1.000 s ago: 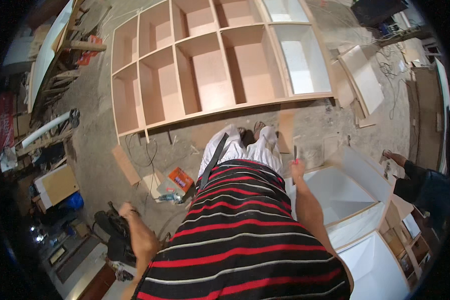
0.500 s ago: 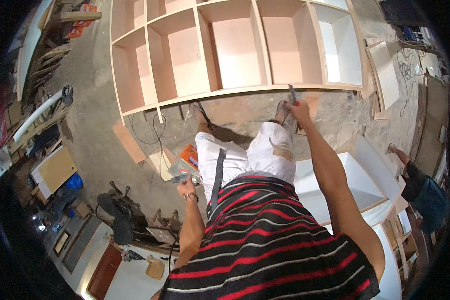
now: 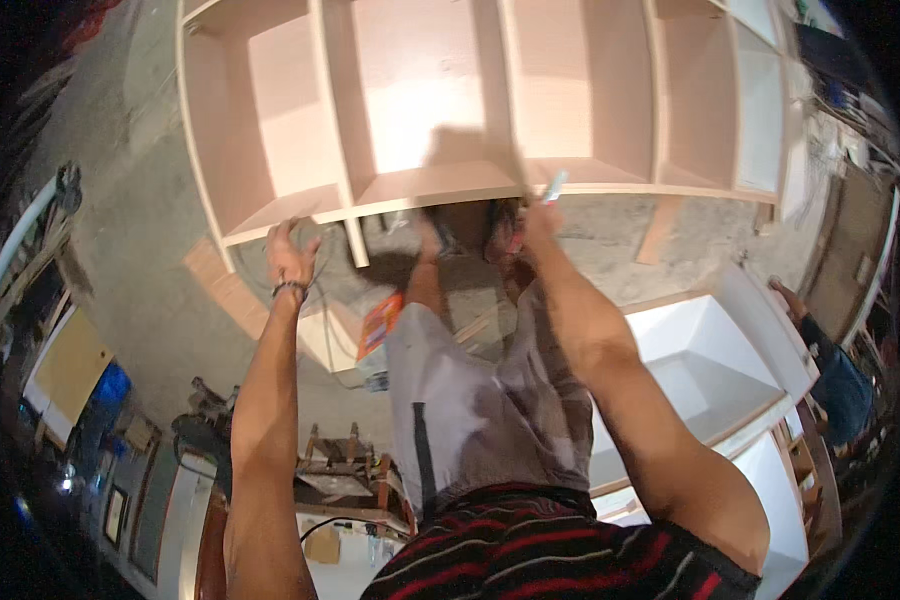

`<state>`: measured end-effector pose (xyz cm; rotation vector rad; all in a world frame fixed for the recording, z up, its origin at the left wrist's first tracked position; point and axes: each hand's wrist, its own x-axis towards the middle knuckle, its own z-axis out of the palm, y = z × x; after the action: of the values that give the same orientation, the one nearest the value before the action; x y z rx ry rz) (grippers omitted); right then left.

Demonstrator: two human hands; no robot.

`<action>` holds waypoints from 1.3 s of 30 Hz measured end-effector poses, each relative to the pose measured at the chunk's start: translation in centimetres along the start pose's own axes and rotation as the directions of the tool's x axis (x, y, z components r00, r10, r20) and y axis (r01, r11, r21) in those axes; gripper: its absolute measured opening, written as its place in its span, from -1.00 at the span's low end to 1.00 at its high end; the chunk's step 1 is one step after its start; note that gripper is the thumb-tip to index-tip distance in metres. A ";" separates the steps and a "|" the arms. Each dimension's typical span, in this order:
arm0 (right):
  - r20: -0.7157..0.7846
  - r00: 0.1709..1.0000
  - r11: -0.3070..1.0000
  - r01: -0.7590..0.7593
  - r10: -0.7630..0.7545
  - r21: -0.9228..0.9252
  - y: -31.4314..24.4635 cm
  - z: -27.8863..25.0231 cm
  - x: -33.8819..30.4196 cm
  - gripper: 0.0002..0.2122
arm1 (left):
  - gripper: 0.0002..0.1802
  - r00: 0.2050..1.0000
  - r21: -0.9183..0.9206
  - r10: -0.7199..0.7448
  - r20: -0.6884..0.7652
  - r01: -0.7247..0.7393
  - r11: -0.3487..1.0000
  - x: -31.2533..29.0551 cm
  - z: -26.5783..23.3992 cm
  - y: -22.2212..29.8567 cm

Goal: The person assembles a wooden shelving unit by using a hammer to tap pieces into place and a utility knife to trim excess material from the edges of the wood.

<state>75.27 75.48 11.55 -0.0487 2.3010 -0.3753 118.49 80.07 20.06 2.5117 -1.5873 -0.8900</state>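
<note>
A large pale-wood cabinet (image 3: 425,182) with several open compartments lies in front of me. My left hand (image 3: 292,258) is at its near left edge, fingers spread and holding nothing. Whether the fingertips touch the wood, I cannot tell. By the near edge, right of the middle, my right hand (image 3: 538,228) is closed round a narrow flat tool (image 3: 556,186). The tool's pale end points up over the cabinet's rim; its exact kind is blurred. Between my left forearm and my leg are an orange box (image 3: 378,325) and a grey object (image 3: 375,381) on the floor.
White open box units (image 3: 705,350) stand at my right, with another person (image 3: 838,385) beyond them. Thin boards (image 3: 232,285) and a cable lie on the floor at left. Low wooden stools or frames (image 3: 345,470) are behind my left arm.
My left hand has moved from beside the grey object near the orange box to the cabinet's edge, its fingers now spread. My right hand has shifted left along the rim. The cabinet appears closer.
</note>
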 end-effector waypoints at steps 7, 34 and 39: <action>0.101 0.958 0.943 0.238 -0.267 0.233 2.7 0.1 -0.3 -0.68 | -0.43 0.942 0.178 0.245 0.228 -0.288 0.941 3.5 1.0 -1.4; 0.300 0.802 0.834 0.390 -0.516 0.391 15.0 23.0 -20.1 -0.80 | -0.81 0.716 0.011 0.698 -0.014 -0.698 0.716 7.2 6.5 -6.6; 0.233 0.867 0.852 0.321 -0.440 0.412 13.3 23.4 -24.3 -0.77 | -0.70 0.749 -0.043 0.663 0.005 -0.662 0.748 7.2 4.6 -10.5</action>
<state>109.92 85.96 9.91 -0.3684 1.8569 -0.9270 127.11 80.19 9.62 1.6628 -2.2065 -0.8107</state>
